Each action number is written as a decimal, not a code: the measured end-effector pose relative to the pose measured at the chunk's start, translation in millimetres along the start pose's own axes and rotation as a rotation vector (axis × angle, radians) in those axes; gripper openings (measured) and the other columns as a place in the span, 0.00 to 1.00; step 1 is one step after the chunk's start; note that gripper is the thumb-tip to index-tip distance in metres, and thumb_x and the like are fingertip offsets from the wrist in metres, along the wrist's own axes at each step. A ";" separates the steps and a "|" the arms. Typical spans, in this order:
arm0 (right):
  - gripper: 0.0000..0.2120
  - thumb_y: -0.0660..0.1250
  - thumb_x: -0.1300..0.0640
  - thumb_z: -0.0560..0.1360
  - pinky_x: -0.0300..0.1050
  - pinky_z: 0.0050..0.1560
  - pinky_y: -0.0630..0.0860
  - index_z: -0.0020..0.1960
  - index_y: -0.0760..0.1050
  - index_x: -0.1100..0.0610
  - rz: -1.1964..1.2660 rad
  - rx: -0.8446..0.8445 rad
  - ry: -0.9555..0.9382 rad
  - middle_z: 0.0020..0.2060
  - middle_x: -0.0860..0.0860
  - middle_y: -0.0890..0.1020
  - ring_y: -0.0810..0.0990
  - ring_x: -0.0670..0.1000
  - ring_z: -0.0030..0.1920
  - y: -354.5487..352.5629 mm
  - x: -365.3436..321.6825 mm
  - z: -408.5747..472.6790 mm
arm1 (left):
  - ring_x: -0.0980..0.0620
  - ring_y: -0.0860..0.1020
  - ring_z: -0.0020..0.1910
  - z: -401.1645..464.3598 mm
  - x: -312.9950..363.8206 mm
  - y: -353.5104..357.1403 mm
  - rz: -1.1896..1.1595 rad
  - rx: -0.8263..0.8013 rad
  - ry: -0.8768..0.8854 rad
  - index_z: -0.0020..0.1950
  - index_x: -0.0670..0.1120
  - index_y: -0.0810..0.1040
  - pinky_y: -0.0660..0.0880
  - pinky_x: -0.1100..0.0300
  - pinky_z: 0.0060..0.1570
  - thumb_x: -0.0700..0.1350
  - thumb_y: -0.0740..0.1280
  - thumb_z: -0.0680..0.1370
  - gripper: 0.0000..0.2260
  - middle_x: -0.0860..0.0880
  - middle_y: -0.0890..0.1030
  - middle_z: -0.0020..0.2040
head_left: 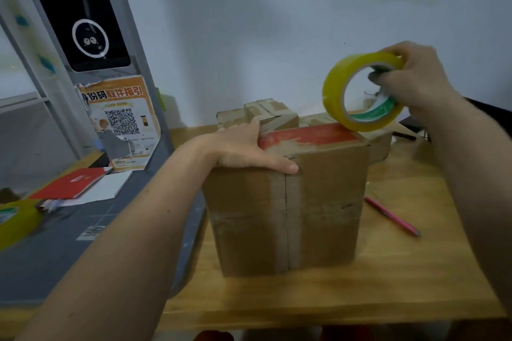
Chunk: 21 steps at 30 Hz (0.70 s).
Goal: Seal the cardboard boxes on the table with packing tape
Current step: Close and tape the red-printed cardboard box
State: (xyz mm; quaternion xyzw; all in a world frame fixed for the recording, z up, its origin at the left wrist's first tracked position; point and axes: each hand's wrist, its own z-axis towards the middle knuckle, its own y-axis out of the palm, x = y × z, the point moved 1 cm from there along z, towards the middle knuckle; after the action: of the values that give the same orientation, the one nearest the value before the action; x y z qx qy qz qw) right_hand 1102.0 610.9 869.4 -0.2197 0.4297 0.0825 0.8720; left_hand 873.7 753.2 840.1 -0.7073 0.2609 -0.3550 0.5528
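A brown cardboard box (318, 202) stands on the wooden table (388, 285), with a taped seam running down its near face and a red strip across its top. My left hand (249, 149) grips the box's top left edge, thumb lying along the near upper rim. My right hand (415, 83) holds a yellow roll of packing tape (335, 97) just above the box's far right corner, fingers through the core. Smaller cardboard boxes (266, 115) sit behind the big one.
A pink pen (393, 216) lies on the table right of the box. On the grey surface (69, 243) to the left are a second yellow tape roll (16, 221), a red booklet (72, 183), white paper and a QR-code poster (122, 122).
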 end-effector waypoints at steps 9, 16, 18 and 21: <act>0.06 0.63 0.64 0.78 0.48 0.47 0.77 0.47 0.77 0.57 0.433 0.048 0.244 0.31 0.53 0.77 0.79 0.43 0.25 17.3 37.8 -15.1 | 0.49 0.57 0.78 9.1 11.4 -8.0 0.004 -0.147 -0.027 0.81 0.52 0.41 0.58 0.47 0.76 0.78 0.68 0.54 0.66 0.53 0.52 0.81; 0.05 0.64 0.64 0.77 0.38 0.37 0.75 0.47 0.78 0.56 0.299 0.060 0.112 0.33 0.53 0.77 0.78 0.45 0.27 -1.0 44.2 -0.5 | 0.49 0.53 0.79 30.1 56.1 7.8 -0.017 -0.014 0.120 0.81 0.52 0.40 0.55 0.46 0.77 0.75 0.69 0.60 0.61 0.52 0.50 0.82; 0.05 0.64 0.65 0.77 0.35 0.33 0.74 0.46 0.77 0.57 0.219 0.056 0.071 0.32 0.53 0.76 0.76 0.44 0.26 -9.8 55.8 3.2 | 0.49 0.53 0.79 30.3 51.6 7.9 0.003 -0.017 0.111 0.81 0.53 0.40 0.55 0.46 0.77 0.76 0.66 0.60 0.60 0.52 0.50 0.82; 0.06 0.64 0.69 0.76 0.32 0.27 0.73 0.45 0.76 0.60 0.181 0.020 0.106 0.32 0.56 0.76 0.76 0.43 0.26 -15.3 81.0 -2.0 | 0.50 0.53 0.79 25.9 49.0 7.7 0.033 -0.012 0.108 0.81 0.52 0.42 0.53 0.47 0.77 0.76 0.64 0.60 0.59 0.53 0.51 0.82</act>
State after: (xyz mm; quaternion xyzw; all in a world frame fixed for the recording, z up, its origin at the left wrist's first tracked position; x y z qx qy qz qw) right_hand 1155.6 592.7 809.5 -0.1752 0.4941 0.1448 0.8392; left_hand 924.4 729.3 839.7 -0.6861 0.3040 -0.3819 0.5395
